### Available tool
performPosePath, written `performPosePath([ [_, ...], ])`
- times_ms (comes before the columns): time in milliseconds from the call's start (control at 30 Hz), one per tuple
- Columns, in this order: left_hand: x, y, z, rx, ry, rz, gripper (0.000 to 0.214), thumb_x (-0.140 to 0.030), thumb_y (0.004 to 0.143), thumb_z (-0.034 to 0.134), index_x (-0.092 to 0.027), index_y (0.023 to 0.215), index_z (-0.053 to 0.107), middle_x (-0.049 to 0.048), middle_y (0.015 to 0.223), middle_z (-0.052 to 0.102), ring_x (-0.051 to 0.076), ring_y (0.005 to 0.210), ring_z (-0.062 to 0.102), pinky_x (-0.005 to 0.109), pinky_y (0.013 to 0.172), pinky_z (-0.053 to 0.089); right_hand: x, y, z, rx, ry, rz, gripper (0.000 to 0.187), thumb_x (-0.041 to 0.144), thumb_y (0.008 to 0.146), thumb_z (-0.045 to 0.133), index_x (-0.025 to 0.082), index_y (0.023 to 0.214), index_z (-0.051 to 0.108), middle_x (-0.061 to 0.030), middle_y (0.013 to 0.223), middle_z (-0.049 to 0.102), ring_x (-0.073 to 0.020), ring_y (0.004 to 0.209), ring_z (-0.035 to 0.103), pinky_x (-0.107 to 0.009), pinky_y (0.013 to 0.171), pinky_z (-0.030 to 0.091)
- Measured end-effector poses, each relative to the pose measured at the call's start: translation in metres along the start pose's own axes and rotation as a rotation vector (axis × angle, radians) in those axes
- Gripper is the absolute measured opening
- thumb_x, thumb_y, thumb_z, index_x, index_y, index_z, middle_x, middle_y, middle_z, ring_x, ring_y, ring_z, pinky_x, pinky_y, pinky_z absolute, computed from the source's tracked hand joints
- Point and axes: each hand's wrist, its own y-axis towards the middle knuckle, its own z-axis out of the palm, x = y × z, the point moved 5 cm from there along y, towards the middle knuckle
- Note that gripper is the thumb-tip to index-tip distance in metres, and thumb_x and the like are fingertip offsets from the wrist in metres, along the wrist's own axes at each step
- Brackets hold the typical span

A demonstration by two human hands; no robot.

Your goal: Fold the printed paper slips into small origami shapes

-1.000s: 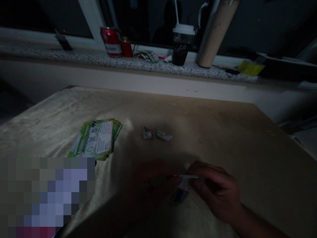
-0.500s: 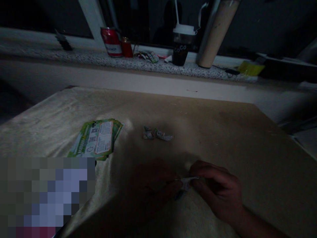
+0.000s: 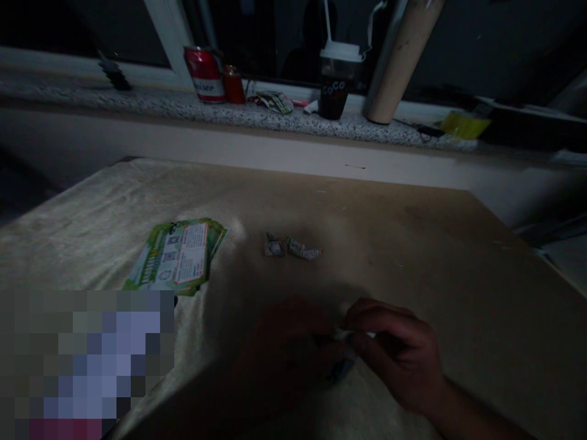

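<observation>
Just above the tan cloth-covered surface [image 3: 413, 244], the right hand's [image 3: 403, 363] grip pinches a small white-and-blue folded paper slip [image 3: 345, 336]. The slip's top edge runs leftward to the shadowed left hand [image 3: 284, 351], whose grip I cannot tell. Two crumpled paper bits [image 3: 292, 247] lie beyond.

Very dim scene; a weak patch of light falls on the bench [image 3: 284, 201] (brightest mid-left), the near foreground sinks in shadow, edges bend, details stay soft.
</observation>
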Motion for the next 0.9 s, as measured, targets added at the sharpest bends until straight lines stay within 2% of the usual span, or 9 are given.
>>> performPosePath([
  [100, 0.003, 0.001, 0.004, 0.045, 0.053, -0.058, 0.024, -0.029, 0.091, 0.069, -0.020, 0.069, 0.071, -0.0023, 0.060, 0.067, 0.012, 0.054, 0.061, 0.023, 0.055, 0.045, -0.005, 0.000, -0.003, -0.049, 0.013, 0.054, 0.017, 0.009, 0.090, 0.070, 0.023, 0.096, 0.077, -0.0046, 0.078, 0.075, -0.0187, 0.071, 0.071, -0.029, 0.060, 0.056],
  [300, 0.007, 0.002, 0.010, 0.154, 0.058, -0.139, 0.024, -0.027, 0.090, 0.064, -0.021, 0.069, 0.073, -0.0021, 0.062, 0.069, 0.013, 0.056, 0.061, 0.024, 0.056, 0.041, -0.010, -0.001, 0.003, -0.027, 0.043, 0.107, 0.011, 0.015, 0.092, 0.073, 0.023, 0.094, 0.081, -0.0044, 0.077, 0.076, -0.0173, 0.068, 0.070, -0.028, 0.060, 0.055],
  [467, 0.014, 0.002, 0.016, 0.216, 0.046, -0.288, 0.024, -0.031, 0.086, 0.070, -0.019, 0.065, 0.070, -0.0035, 0.060, 0.066, 0.012, 0.055, 0.058, 0.023, 0.056, 0.038, -0.016, -0.003, -0.006, -0.130, 0.112, 0.214, 0.010, 0.026, 0.095, 0.072, 0.024, 0.092, 0.082, -0.0039, 0.079, 0.075, -0.0159, 0.069, 0.068, -0.025, 0.060, 0.055],
  [667, 0.021, 0.000, 0.015, 0.217, -0.015, -0.433, 0.020, -0.034, 0.084, 0.073, -0.018, 0.072, 0.076, -0.0017, 0.065, 0.070, 0.013, 0.060, 0.060, 0.022, 0.058, 0.041, -0.024, -0.006, -0.009, -0.170, 0.150, 0.311, 0.015, 0.036, 0.095, 0.074, 0.024, 0.088, 0.081, -0.0038, 0.078, 0.074, -0.0152, 0.068, 0.066, -0.023, 0.060, 0.054],
  [900, 0.022, -0.001, 0.013, 0.171, -0.045, -0.428, 0.013, -0.029, 0.080, 0.074, -0.018, 0.072, 0.077, -0.0027, 0.064, 0.069, 0.012, 0.058, 0.057, 0.021, 0.057, 0.040, -0.024, -0.007, -0.009, -0.151, 0.142, 0.327, 0.015, 0.035, 0.096, 0.073, 0.024, 0.089, 0.081, -0.0033, 0.078, 0.075, -0.0141, 0.071, 0.067, -0.021, 0.064, 0.054],
])
